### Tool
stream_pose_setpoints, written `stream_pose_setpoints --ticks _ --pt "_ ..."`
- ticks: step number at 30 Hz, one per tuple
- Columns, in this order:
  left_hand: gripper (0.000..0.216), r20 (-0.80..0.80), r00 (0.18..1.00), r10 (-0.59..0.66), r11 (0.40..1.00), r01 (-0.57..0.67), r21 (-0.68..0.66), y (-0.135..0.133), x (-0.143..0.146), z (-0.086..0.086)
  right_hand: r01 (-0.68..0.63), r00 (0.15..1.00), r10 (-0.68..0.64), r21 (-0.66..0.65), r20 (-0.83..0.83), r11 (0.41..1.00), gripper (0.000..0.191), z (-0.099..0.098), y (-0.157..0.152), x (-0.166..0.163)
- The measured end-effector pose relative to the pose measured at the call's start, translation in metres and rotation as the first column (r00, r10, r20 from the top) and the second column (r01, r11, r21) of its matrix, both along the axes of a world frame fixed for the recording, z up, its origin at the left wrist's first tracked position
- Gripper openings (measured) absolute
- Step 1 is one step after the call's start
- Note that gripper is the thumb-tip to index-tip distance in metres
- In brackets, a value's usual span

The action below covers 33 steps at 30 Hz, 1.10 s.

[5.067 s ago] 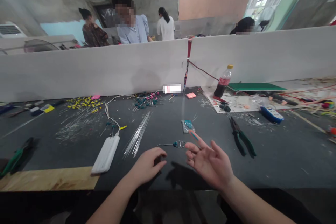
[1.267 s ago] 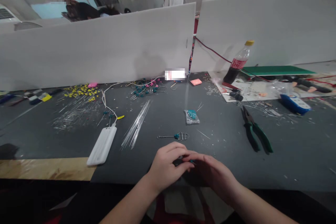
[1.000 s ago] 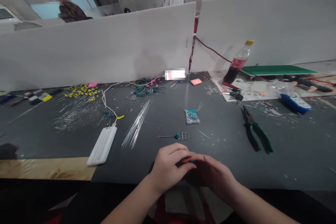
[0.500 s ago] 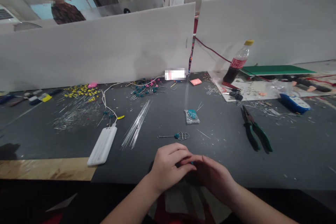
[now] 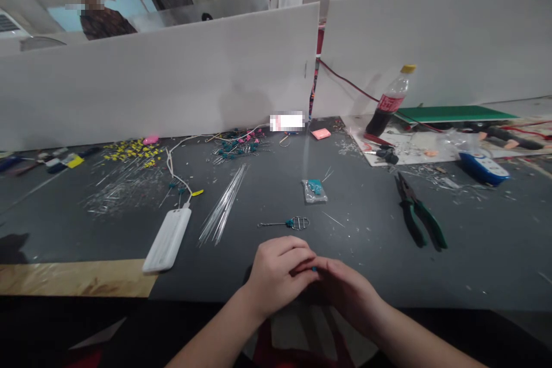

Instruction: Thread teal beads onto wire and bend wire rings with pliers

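My left hand (image 5: 278, 276) and my right hand (image 5: 347, 293) meet at the near edge of the dark table (image 5: 474, 259), fingers curled and pinched together. Between the fingertips a tiny teal piece (image 5: 314, 269) shows; the rest of it is hidden. Just beyond my hands lies a small wire piece with a teal bead (image 5: 291, 222). A little clear bag of teal beads (image 5: 314, 190) lies farther back. A bundle of thin silver wires (image 5: 224, 207) lies to the left of these.
Green-handled pliers (image 5: 417, 218) lie to the right, a white power bank (image 5: 168, 238) with its cable to the left. Yellow, teal and pink beads are scattered near the white partition (image 5: 172, 80). A cola bottle (image 5: 389, 100) stands at back right. People stand beyond the partition.
Five seconds ago my hands were apart and the right was open; they have since come together and pinch the small teal piece. Over the last second they have hardly moved.
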<state>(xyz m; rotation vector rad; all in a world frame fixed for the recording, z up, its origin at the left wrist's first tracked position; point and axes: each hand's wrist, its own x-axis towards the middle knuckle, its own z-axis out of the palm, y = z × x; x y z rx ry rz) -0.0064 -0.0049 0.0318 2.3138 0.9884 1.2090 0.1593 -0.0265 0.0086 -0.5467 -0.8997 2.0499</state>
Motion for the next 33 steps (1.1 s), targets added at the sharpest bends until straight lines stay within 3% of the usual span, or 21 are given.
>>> stream_pose_setpoints --ticks 6,15,20,23,24,26,29,31,33 --pt "0.013 -0.006 1.0 -0.003 1.0 0.003 0.008 0.001 -0.001 0.0 0.015 1.0 -0.015 0.02 0.014 1.0 0.032 -0.001 0.0 -0.002" --pt "0.026 -0.015 0.999 0.041 0.999 -0.04 0.029 0.004 -0.005 0.003 0.039 0.999 -0.042 -0.181 -0.015 0.983 0.037 -0.002 0.0 0.002" --pt "0.024 -0.075 0.99 0.12 0.967 -0.1 0.233 0.008 -0.016 0.009 0.075 0.997 -0.077 -0.171 -0.008 0.982 0.039 -0.001 0.002 0.003" --pt "0.022 -0.154 0.975 0.159 0.923 -0.092 0.374 0.008 -0.023 0.012 0.133 0.982 -0.125 -0.05 0.143 0.99 0.034 0.0 0.009 0.011" --pt "0.021 -0.174 0.971 0.166 0.912 -0.084 0.402 0.009 -0.025 0.012 0.153 0.956 -0.157 0.035 0.247 0.988 0.031 0.001 0.014 0.015" --pt "0.021 -0.196 0.965 0.175 0.898 -0.075 0.434 0.009 -0.028 0.012 0.153 0.812 -0.286 0.288 0.509 0.945 0.029 0.003 0.027 0.024" --pt "0.02 -0.209 0.96 0.185 0.887 -0.072 0.456 0.012 -0.03 0.01 -0.031 0.485 -0.536 0.627 0.691 0.779 0.028 0.002 0.052 0.031" --pt "0.017 -0.222 0.954 0.2 0.882 -0.076 0.466 0.014 -0.031 0.007 -0.191 0.381 -0.618 0.712 0.688 0.676 0.029 -0.002 0.066 0.029" --pt "0.015 -0.238 0.946 0.219 0.876 -0.083 0.474 0.017 -0.033 0.006 -0.319 0.301 -0.652 0.718 0.696 0.619 0.037 -0.007 0.077 0.022"
